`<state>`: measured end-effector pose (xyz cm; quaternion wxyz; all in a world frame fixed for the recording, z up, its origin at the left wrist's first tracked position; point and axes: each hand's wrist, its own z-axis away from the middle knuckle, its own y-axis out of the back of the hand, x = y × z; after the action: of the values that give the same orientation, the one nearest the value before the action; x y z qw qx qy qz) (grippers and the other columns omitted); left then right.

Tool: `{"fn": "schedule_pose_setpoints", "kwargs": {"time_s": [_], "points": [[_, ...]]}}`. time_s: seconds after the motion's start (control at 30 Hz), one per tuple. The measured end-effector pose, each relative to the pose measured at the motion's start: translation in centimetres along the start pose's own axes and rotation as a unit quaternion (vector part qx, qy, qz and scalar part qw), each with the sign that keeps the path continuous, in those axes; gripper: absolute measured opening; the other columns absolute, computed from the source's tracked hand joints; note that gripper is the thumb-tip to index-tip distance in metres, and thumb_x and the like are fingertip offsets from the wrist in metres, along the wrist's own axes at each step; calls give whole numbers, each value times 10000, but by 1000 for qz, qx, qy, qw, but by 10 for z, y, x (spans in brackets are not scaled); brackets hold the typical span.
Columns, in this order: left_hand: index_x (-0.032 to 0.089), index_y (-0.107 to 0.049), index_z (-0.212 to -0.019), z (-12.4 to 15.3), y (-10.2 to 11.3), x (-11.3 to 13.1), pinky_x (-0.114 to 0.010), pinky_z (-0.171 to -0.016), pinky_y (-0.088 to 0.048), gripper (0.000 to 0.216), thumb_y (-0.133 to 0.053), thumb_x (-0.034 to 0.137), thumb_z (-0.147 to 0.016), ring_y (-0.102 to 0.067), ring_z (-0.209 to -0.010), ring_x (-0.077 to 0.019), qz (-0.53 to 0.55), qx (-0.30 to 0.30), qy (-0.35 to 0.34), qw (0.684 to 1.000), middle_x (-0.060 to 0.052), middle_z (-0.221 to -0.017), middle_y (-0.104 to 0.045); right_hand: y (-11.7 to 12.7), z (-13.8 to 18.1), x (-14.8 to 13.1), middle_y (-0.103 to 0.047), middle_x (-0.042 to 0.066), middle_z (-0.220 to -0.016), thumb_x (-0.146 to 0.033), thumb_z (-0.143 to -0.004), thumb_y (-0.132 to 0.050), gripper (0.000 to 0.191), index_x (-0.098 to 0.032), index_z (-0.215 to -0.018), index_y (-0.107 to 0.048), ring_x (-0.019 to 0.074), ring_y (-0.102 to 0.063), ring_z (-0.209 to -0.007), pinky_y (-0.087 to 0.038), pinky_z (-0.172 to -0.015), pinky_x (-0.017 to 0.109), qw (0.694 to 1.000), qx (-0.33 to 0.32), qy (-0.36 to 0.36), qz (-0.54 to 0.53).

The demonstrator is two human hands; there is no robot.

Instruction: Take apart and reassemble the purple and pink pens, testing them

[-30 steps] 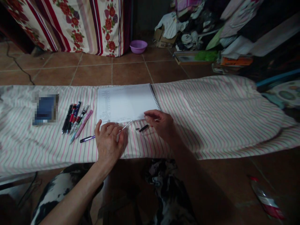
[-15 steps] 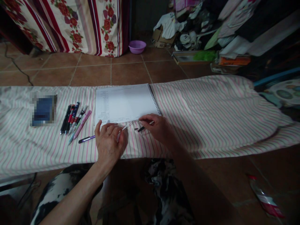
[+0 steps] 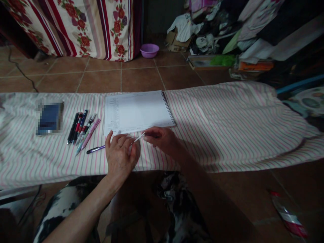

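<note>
My left hand (image 3: 122,153) is closed around a thin whitish pen refill (image 3: 138,137), which slants up to the right out of its fingers. At the upper end of the refill, my right hand (image 3: 162,138) pinches the tip between thumb and forefinger; any small part inside the pinch is hidden. A purple pen with a dark end (image 3: 95,149) lies on the cloth, partly covered by my left hand. Just beyond both hands rests an open spiral notebook (image 3: 143,109) with a mostly blank page. Left of it, several pens (image 3: 83,130) lie side by side.
A striped cloth (image 3: 222,125) covers the long table. On the left lies a dark blue, blurred-out rectangular object (image 3: 49,118). Beyond the table, a purple basin (image 3: 149,50) stands on the tiled floor near a flowered curtain (image 3: 86,30). A plastic bottle (image 3: 288,214) lies at lower right.
My right hand has moved slightly left and down onto the refill's tip. The black pen pieces seen by its fingers before no longer show. My left hand stays nearly still.
</note>
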<state>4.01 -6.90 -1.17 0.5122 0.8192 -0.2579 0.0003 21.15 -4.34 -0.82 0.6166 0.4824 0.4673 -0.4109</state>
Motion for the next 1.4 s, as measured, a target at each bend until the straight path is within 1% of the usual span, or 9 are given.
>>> {"fn": "schedule_pose_setpoints", "kwargs": {"time_s": [0.17, 0.4, 0.5, 0.63, 0.8, 0.97, 1.13, 1.27, 1.4], "points": [[202, -657, -814, -1, 1, 4, -482, -1050, -264, 157, -506, 242, -819, -586, -904, -213, 11, -7, 11, 1000, -19, -828, -696, -10, 1, -2, -618, -31, -657, -317, -690, -641, 243, -175, -885, -666, 58, -512, -522, -429, -437, 156, 993, -44, -27, -102], [218, -650, -873, -1, 4, 6, -485, -1064, -239, 144, -520, 257, -823, -587, -937, -206, 44, 2, 13, 999, -5, -867, -699, -17, 0, -5, -582, -40, -595, -314, -683, -636, 174, -176, -784, -669, 54, -478, -500, -436, -458, 167, 992, 0, -27, -122], [211, -634, -931, -2, 12, -5, -479, -1050, -268, 166, -559, 290, -806, -583, -969, -212, 38, 30, 6, 999, -20, -901, -695, -15, -1, -7, -575, -33, -601, -320, -683, -639, 173, -172, -768, -663, 60, -482, -519, -428, -458, 167, 991, 37, -34, -123], [214, -634, -872, 1, 23, -34, -485, -1004, -322, 120, -546, 248, -797, -580, -971, -233, -1, 63, 13, 998, -38, -897, -691, -13, -4, -10, -574, -27, -597, -343, -686, -640, 183, -169, -740, -651, 71, -502, -532, -430, -457, 177, 989, 76, -36, -124], [220, -633, -812, 13, 34, -72, -497, -979, -347, 126, -509, 223, -797, -588, -956, -246, -28, 51, 26, 998, -55, -890, -690, -20, -6, -16, -618, -11, -592, -351, -694, -628, 196, -157, -718, -628, 66, -503, -459, -408, -404, 180, 989, 70, -46, -124], [224, -639, -843, 25, 40, -96, -505, -950, -381, 138, -508, 212, -802, -569, -989, -257, -21, 41, 35, 998, -71, -898, -683, -30, -10, -12, -652, 11, -631, -328, -718, -602, 173, -157, -744, -613, 82, -554, -486, -416, -398, 176, 993, 53, -34, -105], [222, -649, -876, 30, 41, -104, -496, -918, -414, 140, -541, 243, -789, -513, -1063, -286, -12, 22, 10, 1000, -82, -933, -662, -39, -16, -1, -658, 16, -671, -286, -713, -601, 195, -158, -855, -561, 110, -608, -542, -449, -416, 186, 992, 68, -41, -99], [224, -646, -922, 30, 38, -100, -508, -956, -385, 171, -571, 254, -771, -467, -1131, -300, -17, -5, -7, 1000, -87, -1008, -637, -44, -17, 3, -626, -17, -614, -266, -752, -563, 248, -166, -973, -510, 102, -585, -481, -468, -437, 206, 996, 54, -41, -55], [225, -637, -911, 31, 33, -96, -501, -954, -389, 165, -595, 252, -754, -464, -1134, -296, -31, -16, 1, 999, -83, -1015, -632, -47, -15, 3, -608, -24, -612, -236, -767, -534, 266, -157, -1016, -483, 108, -594, -477, -482, -467, 223, 998, 38, -51, -7]]}}
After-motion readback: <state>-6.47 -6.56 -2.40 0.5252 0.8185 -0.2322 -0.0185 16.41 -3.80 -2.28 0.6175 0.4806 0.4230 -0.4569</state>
